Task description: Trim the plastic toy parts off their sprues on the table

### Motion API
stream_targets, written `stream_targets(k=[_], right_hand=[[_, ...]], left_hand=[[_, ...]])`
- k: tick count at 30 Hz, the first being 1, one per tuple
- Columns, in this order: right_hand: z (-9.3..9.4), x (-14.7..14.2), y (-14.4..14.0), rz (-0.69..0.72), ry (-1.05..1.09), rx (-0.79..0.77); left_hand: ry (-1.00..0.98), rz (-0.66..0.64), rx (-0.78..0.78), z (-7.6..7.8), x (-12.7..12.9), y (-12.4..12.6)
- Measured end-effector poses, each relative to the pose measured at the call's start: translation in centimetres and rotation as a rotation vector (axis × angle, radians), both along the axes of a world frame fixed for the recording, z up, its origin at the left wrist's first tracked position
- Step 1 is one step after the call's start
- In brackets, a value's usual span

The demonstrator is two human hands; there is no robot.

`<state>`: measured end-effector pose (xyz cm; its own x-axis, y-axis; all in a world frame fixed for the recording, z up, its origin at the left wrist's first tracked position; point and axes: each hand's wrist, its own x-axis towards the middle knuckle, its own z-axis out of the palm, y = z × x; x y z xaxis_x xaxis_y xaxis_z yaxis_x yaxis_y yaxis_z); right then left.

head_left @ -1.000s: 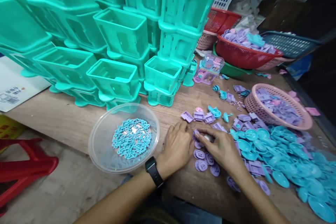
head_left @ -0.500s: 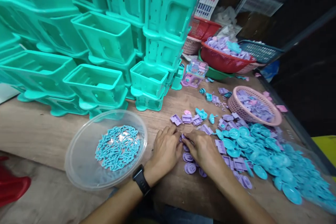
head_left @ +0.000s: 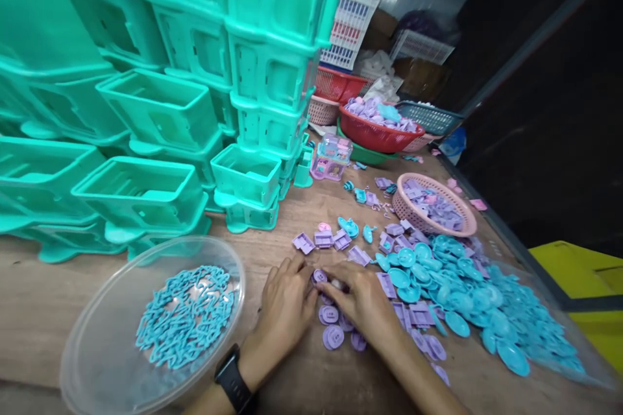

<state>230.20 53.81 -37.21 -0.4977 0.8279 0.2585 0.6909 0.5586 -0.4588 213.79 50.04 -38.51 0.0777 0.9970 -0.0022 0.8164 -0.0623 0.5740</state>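
Observation:
A small purple oval plastic piece [head_left: 319,275] is held between my two hands, just above the table. My left hand [head_left: 288,295], with a black watch on its wrist, has its fingers curled against the piece's left side. From the other side, the thumb and fingers of my right hand [head_left: 361,295] pinch it. Below the hands lie several more purple oval pieces [head_left: 333,337], some looking stacked. A row of purple box-like pieces [head_left: 323,239] sits just beyond my fingertips. Turquoise spoon-like pieces [head_left: 456,323] are heaped right of my right hand.
A clear round tub [head_left: 104,331] of turquoise hook-shaped pieces stands to the left. Stacked green plastic housings [head_left: 248,172] rise behind it. A pink basket [head_left: 413,211] of purple parts and a red basket [head_left: 374,133] stand at the back right. An assembled toy [head_left: 332,157] stands near the housings.
The view has shifted, so the scene sits further left and mostly lower. Both hands stay together at the purple piece, which shows more clearly between the fingers now.

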Motion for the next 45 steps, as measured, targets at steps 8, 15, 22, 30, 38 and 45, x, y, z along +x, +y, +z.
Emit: stream_targets(k=[8, 15, 22, 30, 38, 45], right_hand=[[2.0, 9.8, 7.0, -0.463, -0.368, 0.133], [0.8, 10.1, 8.5, -0.472, -0.506, 0.028], [1.4, 11.4, 7.8, -0.535, -0.317, 0.036], [3.7, 7.3, 2.3, -0.365, 0.074, -0.205], [2.0, 6.1, 0.0, -0.306, -0.203, -0.296], [1.8, 9.5, -0.9, -0.295, -0.058, -0.307]], left_hand=[[0.047, 0.115, 0.167, -1.6, 0.7, -0.1], [0.034, 0.067, 0.459, -3.0, 1.0, -0.3], [-0.015, 0.056, 0.427, -2.9, 1.0, -0.6], [0.067, 0.093, 0.363, -2.5, 1.0, -0.3], [0.096, 0.148, 0.339, -0.6, 0.5, -0.1], [0.091, -0.188, 0.187, 2.5, 4.0, 1.9]])
